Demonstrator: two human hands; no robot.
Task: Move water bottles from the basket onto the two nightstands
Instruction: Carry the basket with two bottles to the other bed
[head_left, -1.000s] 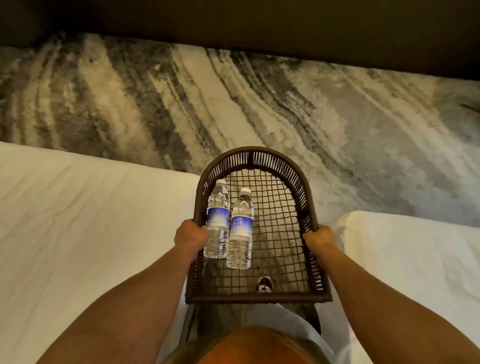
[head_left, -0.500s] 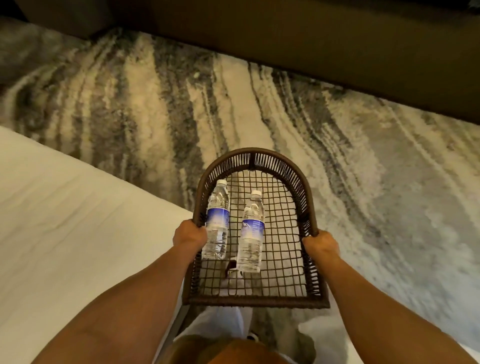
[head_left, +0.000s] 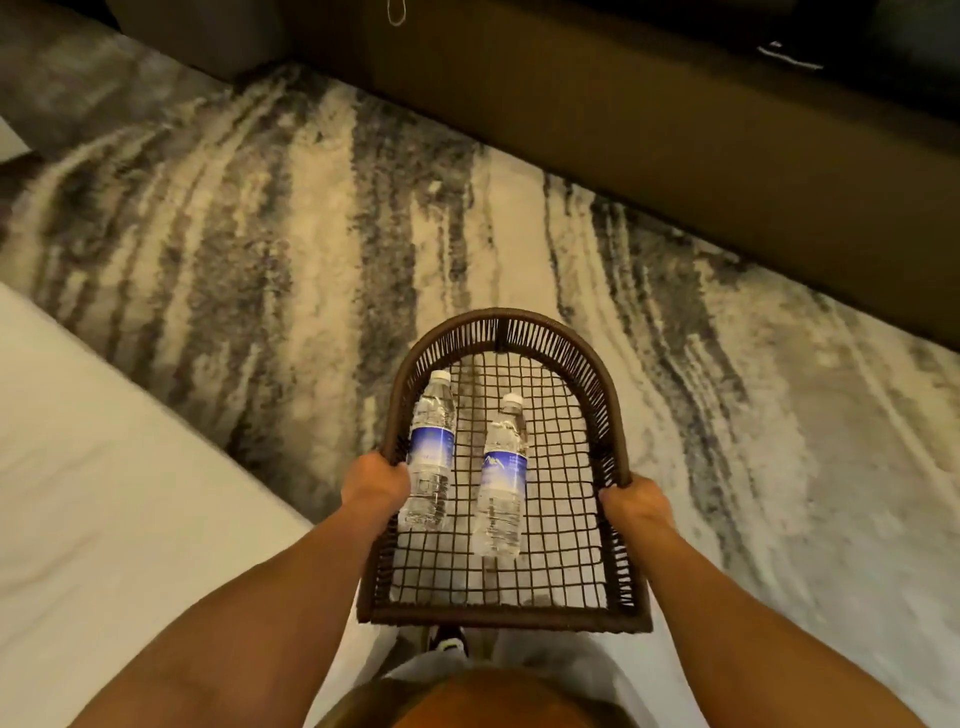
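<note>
I carry a dark brown woven basket with an arched far end and an open mesh floor, held level in front of me. My left hand grips its left rim and my right hand grips its right rim. Two clear water bottles with blue labels and white caps lie flat inside, caps pointing away. The left bottle rests against the left rim beside my left hand. The right bottle lies near the middle, apart from the first. No nightstand is in view.
A white bed fills the lower left, its edge running diagonally. Grey and cream streaked carpet covers the floor ahead. A long dark brown furniture base runs along the top right. My shoe shows under the basket.
The view has swung right and forward: the second white bed at the right has left the frame, and more carpet and dark furniture show. The right bottle has slid away from the left one.
</note>
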